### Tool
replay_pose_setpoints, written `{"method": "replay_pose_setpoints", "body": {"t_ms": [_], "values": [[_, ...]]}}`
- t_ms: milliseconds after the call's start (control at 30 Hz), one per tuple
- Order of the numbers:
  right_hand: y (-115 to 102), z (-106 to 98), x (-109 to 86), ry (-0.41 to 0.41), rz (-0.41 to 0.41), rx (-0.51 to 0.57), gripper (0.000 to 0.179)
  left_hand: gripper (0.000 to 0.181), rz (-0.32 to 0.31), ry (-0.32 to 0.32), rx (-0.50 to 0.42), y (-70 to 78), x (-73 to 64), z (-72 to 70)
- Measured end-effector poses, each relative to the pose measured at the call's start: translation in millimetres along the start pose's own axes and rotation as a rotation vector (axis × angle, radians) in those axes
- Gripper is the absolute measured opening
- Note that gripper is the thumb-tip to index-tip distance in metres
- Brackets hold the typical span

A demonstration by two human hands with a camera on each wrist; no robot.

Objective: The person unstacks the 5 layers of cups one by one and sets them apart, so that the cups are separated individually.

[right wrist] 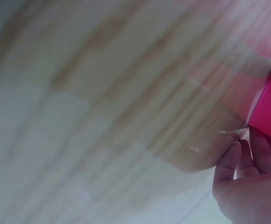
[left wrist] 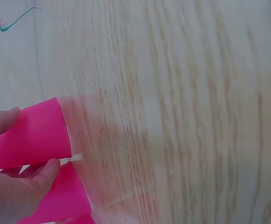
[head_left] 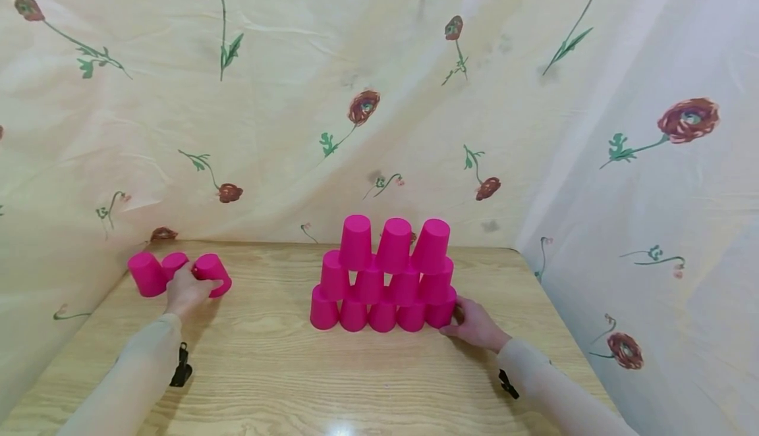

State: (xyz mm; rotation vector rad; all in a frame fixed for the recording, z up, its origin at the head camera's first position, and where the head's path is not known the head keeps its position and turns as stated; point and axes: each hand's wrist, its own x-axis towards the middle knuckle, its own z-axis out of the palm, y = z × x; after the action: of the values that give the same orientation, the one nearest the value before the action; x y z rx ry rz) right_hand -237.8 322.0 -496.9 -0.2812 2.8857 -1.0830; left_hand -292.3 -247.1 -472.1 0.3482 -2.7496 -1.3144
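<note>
Pink cups stand upside down in a stepped wall on the table. Three cups, among them a middle one (head_left: 394, 245), form its top row, above two longer rows. My right hand (head_left: 477, 324) is at the right end of the bottom row, thumb and fingers around the lower side of the end cup (head_left: 441, 314). In the right wrist view, curled fingertips (right wrist: 228, 161) lie by that cup's rim (right wrist: 266, 112). At the left, my left hand (head_left: 186, 289) grips the rightmost (head_left: 210, 266) of three separate pink cups, thumb and fingers on opposite sides. The middle cup (head_left: 174, 262) is partly hidden behind the hand.
Another upside-down pink cup (head_left: 148, 276) stands at the far left. All the cups are on a wood-grain table (head_left: 267, 370). Flower-printed cloth (head_left: 284, 126) hangs behind and along both sides of it. Each sleeve has a black clip (head_left: 181, 365) hanging near the wrist.
</note>
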Motion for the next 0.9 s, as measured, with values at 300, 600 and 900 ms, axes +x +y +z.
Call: {"method": "replay_pose_setpoints", "body": {"t_ms": [300,600,900], "values": [[2.7,1.2,1.0,0.004,0.005,0.008,0.066,0.064,-0.003,0.019,0.052,6.0,-4.6,-0.3],[3.1,-0.1,1.8,-0.004,-0.024,0.001,0.065,0.062,0.024,0.099,0.082,18.3,-11.7,-6.9],[2.2,-0.3,0.7,-0.003,-0.021,0.003,0.066,0.071,0.038,0.122,0.133,65.4,-18.1,-21.2]]}}
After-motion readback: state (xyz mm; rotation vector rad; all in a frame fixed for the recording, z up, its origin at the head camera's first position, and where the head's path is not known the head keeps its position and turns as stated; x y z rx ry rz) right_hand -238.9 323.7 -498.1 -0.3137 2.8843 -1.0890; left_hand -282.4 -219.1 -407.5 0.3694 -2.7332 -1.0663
